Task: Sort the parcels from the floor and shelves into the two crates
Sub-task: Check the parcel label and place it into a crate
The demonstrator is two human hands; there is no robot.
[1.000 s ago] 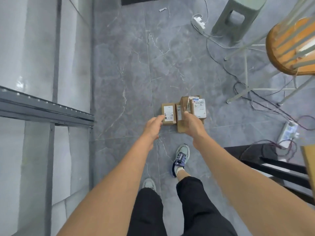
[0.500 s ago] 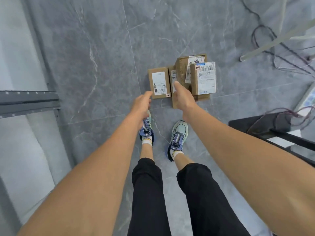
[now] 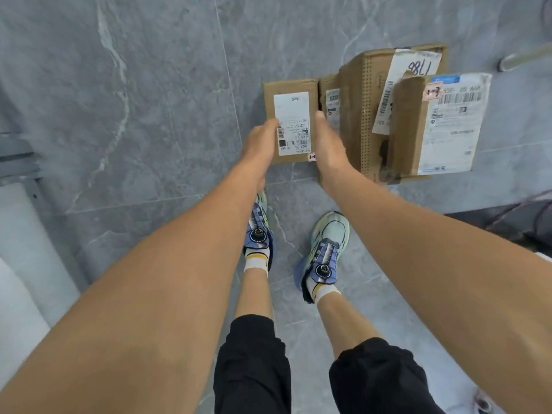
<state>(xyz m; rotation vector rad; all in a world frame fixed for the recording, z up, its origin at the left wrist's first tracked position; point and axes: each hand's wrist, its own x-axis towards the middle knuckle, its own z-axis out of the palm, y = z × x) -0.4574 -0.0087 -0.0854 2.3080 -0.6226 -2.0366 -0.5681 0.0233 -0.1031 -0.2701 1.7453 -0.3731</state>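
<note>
Two hands bracket the small box lying flat on the floor: the left hand is against its left edge with the thumb at the label's rim, and the right hand is against its right edge, in the gap beside a thin box. The fingers are hidden, so I cannot tell whether either hand truly grips. Right of the thin box comes a perforated box, then a labelled box, all packed close. Shoes stand near the pile
</note>
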